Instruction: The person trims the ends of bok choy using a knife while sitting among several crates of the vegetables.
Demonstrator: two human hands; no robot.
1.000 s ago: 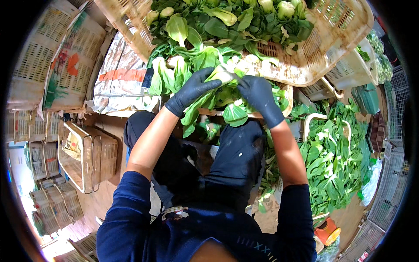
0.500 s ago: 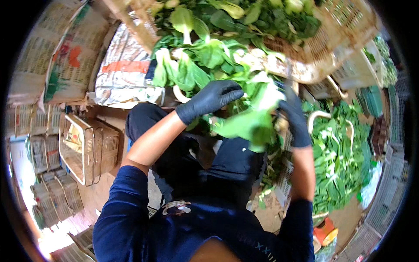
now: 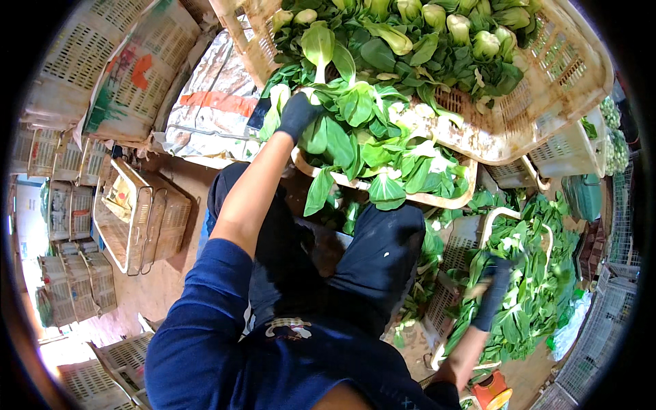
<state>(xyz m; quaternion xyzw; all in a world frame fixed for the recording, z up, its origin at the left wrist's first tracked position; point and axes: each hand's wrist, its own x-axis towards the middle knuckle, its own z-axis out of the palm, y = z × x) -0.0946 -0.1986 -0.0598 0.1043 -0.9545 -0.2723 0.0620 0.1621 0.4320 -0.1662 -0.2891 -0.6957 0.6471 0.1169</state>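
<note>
- My left grip [image 3: 301,116]: at leafy greens [image 3: 337,145] heaped over the front crate [image 3: 444,202]; fingers hidden, closure I cannot tell.
- My right grip [image 3: 497,285]: blurred, over the right-hand greens pile [image 3: 519,324]; closure likewise indeterminable.

Worker seated, dark knees [image 3: 386,239] at centre; 12 is straight ahead. Left hand [image 3: 301,116], black-gloved, near 12, at the leafy greens [image 3: 338,145] heaped over a low crate [image 3: 447,202]; I can't make out its fingers among the stalks. Right hand [image 3: 495,283], also gloved, blurred, at 4, over a spread of loose greens [image 3: 523,318]; grip unclear. From 12 to 2, a big, stained crate [image 3: 547,113] tilts above the low one, pale-based heads [image 3: 459,29] bunched inside. Between 10 and 11: wrapped bundle [image 3: 212,126], orange band across. At 9, a tan crate [image 3: 164,212] on the floor [image 3: 164,287].
</note>
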